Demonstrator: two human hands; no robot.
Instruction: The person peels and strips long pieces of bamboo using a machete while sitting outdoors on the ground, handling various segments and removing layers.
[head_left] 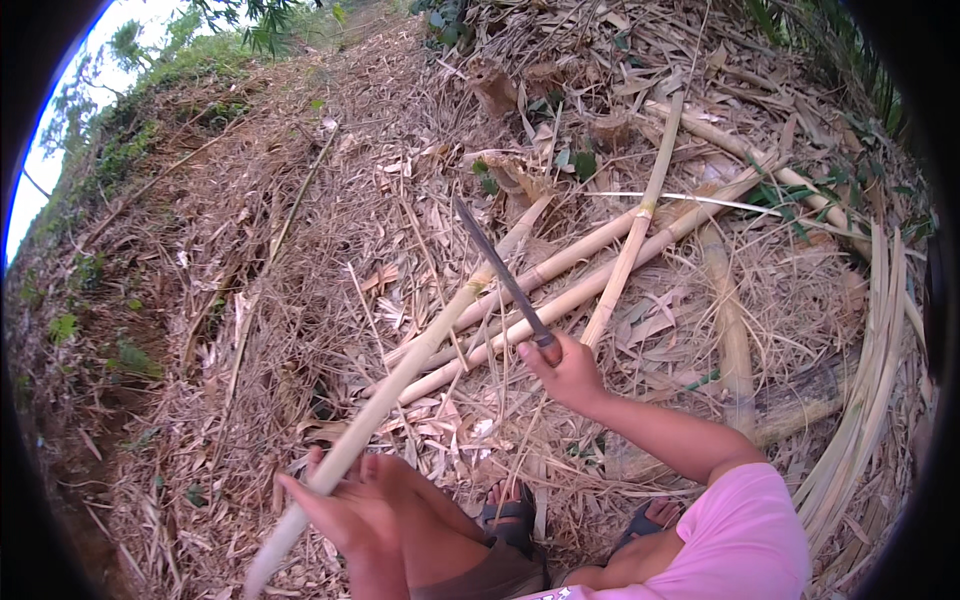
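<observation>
My left hand (350,510) cradles the lower part of a long pale bamboo pole (408,368), the palm turned up beneath it. The pole slants from the lower left up to the right, its far end by a cut bamboo stump (513,178). My right hand (572,374) is closed round the handle of a long dark-bladed machete (500,272). Its blade points up and to the left, crossing over the pole in view; whether the two touch, I cannot tell. The pole's near end is blurred.
Several cut bamboo poles (570,298) lie crossed on the ground ahead. Long split bamboo strips (862,400) curve along the right side. A thick bamboo length (800,402) lies near my right arm. Dry leaf litter (300,330) covers the slope; more stumps (492,88) stand farther off.
</observation>
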